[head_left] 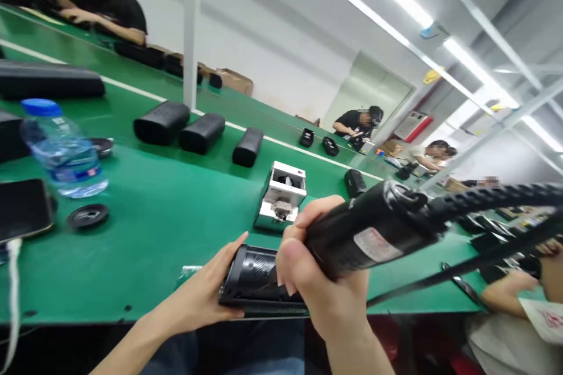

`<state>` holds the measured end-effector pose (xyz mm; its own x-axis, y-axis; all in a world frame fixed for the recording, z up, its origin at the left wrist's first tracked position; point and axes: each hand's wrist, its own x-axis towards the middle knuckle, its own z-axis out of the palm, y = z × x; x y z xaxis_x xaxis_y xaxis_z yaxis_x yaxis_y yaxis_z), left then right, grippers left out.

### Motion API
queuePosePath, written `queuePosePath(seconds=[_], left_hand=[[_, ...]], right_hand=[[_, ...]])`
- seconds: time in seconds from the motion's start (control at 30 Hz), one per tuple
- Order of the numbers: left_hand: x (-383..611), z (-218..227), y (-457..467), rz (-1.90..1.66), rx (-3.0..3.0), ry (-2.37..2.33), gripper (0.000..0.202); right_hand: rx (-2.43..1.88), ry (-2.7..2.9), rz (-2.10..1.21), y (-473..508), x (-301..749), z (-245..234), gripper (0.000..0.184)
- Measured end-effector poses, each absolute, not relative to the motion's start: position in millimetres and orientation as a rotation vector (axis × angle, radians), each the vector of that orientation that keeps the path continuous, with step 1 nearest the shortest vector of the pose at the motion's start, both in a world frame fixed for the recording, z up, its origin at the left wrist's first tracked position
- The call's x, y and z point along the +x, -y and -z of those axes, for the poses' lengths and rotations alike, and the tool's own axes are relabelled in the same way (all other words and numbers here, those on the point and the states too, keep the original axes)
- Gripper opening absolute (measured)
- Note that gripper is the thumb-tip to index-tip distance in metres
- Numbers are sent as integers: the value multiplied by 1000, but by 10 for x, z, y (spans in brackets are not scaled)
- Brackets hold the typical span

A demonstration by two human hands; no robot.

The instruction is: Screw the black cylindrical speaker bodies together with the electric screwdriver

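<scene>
My right hand [332, 281] is wrapped round a black corded electric screwdriver [373, 228], which slants down to the left with its cable leading off to the right. The tool's tip is hidden behind my fingers. My left hand [206, 284] grips the left end of a black casing [255, 272] with a perforated face, at the table's front edge. The screwdriver hand is over the casing's right part; contact between tool and casing cannot be seen. Just beyond them stands a small white and black box-shaped device [284, 193] with an open top, perhaps a screw feeder.
On the green table [162, 234] lie several black cases [162, 120] along a white line. A water bottle [65, 152], a phone [26, 208] with a white cable and a black round part [88, 217] are at left. A co-worker's arm [510, 290] is close on the right.
</scene>
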<state>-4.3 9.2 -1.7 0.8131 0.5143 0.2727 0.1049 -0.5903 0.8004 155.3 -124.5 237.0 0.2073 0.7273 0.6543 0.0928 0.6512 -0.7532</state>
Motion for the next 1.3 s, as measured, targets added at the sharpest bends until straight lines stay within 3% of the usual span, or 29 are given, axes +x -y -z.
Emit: queuePosePath(seconds=[0.13, 0.23, 0.37, 0.57, 0.7, 0.8, 1.07, 1.3], left_hand=[[-46, 42, -102, -550, 2175, -504, 148], [-54, -20, -68, -518, 2159, -543, 151], [-43, -94, -37, -554, 2119, -493, 157], [-29, -24, -65, -540, 2095, -468, 169], [-26, -10, -71, -562, 2114, -406, 162], [-20, -25, -77, -557, 2121, -384, 162], [-26, -82, -66, -563, 2109, -386, 160], [-22, -95, -70, -573, 2112, -381, 158]], right_hand=[[-733, 1182, -318, 1083, 1772, -2713, 17], [-695, 998, 75, 792, 2151, -2965, 21], [-613, 807, 445, 256, 2741, -2886, 27], [-762, 828, 302, 34, 2978, -2526, 23], [-724, 804, 313, 285, 2743, -2708, 18], [-805, 943, 147, 324, 2583, -2771, 18], [-993, 1053, -21, -74, 2539, -2387, 27], [-991, 982, -27, -195, 2556, -2402, 28]])
